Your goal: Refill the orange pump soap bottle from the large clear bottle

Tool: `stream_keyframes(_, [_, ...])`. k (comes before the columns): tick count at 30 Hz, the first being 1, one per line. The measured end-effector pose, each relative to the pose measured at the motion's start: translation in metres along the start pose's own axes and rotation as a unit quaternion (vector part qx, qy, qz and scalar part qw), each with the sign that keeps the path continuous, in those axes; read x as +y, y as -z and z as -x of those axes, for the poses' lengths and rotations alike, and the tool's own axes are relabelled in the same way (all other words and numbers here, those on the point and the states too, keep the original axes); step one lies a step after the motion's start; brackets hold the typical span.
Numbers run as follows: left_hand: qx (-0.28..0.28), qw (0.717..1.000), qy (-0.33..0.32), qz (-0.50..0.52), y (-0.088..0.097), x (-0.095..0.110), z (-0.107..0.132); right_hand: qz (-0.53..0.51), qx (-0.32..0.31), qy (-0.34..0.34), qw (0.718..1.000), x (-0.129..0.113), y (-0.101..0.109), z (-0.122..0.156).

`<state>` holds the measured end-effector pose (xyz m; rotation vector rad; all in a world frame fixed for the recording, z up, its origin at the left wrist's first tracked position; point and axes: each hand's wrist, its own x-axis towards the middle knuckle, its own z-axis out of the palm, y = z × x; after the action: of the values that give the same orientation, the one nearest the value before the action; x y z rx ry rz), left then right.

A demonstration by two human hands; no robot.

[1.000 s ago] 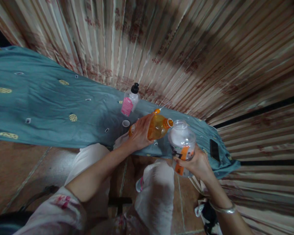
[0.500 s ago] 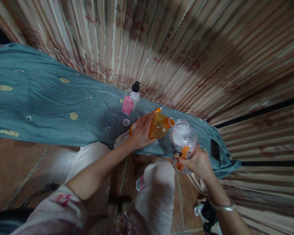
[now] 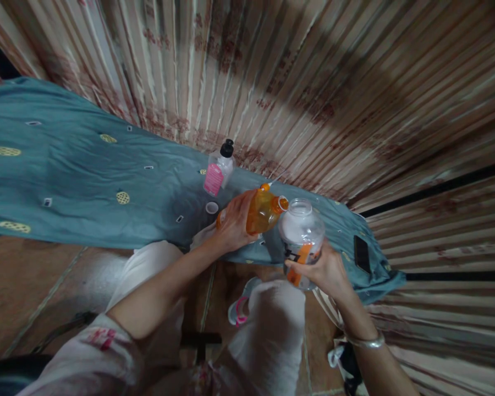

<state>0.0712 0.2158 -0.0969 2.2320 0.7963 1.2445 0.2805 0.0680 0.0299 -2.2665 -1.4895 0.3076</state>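
Note:
My left hand (image 3: 236, 223) is wrapped around an orange see-through bottle (image 3: 262, 213), which lies tilted with its uncapped mouth pointing right. Closed around a clear plastic bottle (image 3: 301, 228) with an orange and black label is my right hand (image 3: 328, 269). That bottle is nearly upright, its open mouth close beside the orange one's; whether the rims touch I cannot tell. White contents show behind its clear wall. A white cap (image 3: 212, 208) lies left of my left hand. Just behind the orange bottle is an orange nozzle piece (image 3: 265, 187) with a thin pale tube.
A clear bottle with a pink label and black top (image 3: 218, 170) stands behind my left hand. A black phone (image 3: 362, 254) lies at the right end of the teal cloth (image 3: 78, 181). Pleated curtains (image 3: 247, 82) hang along the back and right.
The clear bottle in my right hand has shifted left. The orange bottle has moved slightly left too, its mouth still beside the clear one. My right knee has swung a little to the right.

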Motion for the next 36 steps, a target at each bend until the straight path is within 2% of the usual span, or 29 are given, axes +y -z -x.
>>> stream_keyframes(4, [0.006, 1.0, 0.001, 0.0, -0.001, -0.002, -0.001, -0.014, 0.004, -0.014, 1.0, -0.005, -0.006, -0.001])
stream_keyframes(10, [0.013, 1.0, 0.001, 0.003, -0.002, -0.004, -0.001, -0.016, 0.024, 0.006, 1.0, -0.007, -0.013, 0.0])
stream_keyframes(19, [0.01, 1.0, 0.014, 0.0, -0.001, -0.001, -0.001, 0.001, 0.029, 0.028, 0.999, -0.009, -0.006, 0.002])
stream_keyframes(23, [0.009, 1.0, 0.02, 0.014, 0.0, -0.001, -0.001, -0.001, 0.013, 0.028, 1.0, -0.009, -0.004, 0.001])
stream_keyframes(31, [0.007, 1.0, 0.008, 0.001, -0.001, 0.0, -0.003, 0.037, -0.01, 0.049, 0.998, -0.006, 0.017, -0.004])
stream_keyframes(36, [-0.013, 0.999, 0.033, 0.004, 0.005, 0.004, -0.004, 0.06, -0.016, 0.077, 0.995, -0.008, 0.034, -0.008])
